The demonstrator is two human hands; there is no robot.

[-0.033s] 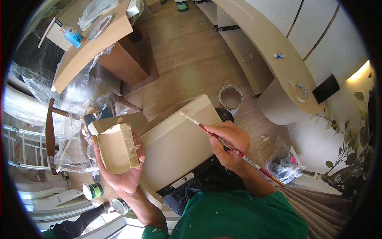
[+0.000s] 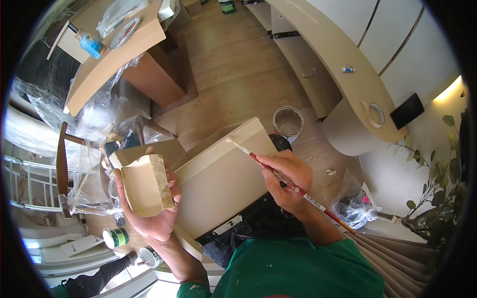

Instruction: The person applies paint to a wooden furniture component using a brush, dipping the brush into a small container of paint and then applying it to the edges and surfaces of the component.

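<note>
my left hand (image 2: 151, 208) holds a small beige wooden block (image 2: 145, 185) from underneath, palm up, with the fingers wrapped up its right side and the thumb on its left edge, so the hand is clamped on it. the block has a raised lip along its left and near edges and a mottled, rougher right face. my right hand (image 2: 287, 180) pinches a thin red-handled paintbrush (image 2: 283, 180), fingers closed together around the handle about midway along it. the pale bristle tip points far and left and sits over the far edge of a large beige panel (image 2: 218, 184), which lies tilted between my 2 hands; i cannot tell whether the bristles touch it. the handle's tail runs near and right past my wrist. the block is just left of the panel, above its left edge. beyond the panel on the wooden floor (image 2: 233, 74) stands an open paint bucket (image 2: 287, 121). near and left of my left hand are 2 small paint tins (image 2: 115, 237), 1 with a green label.
</note>
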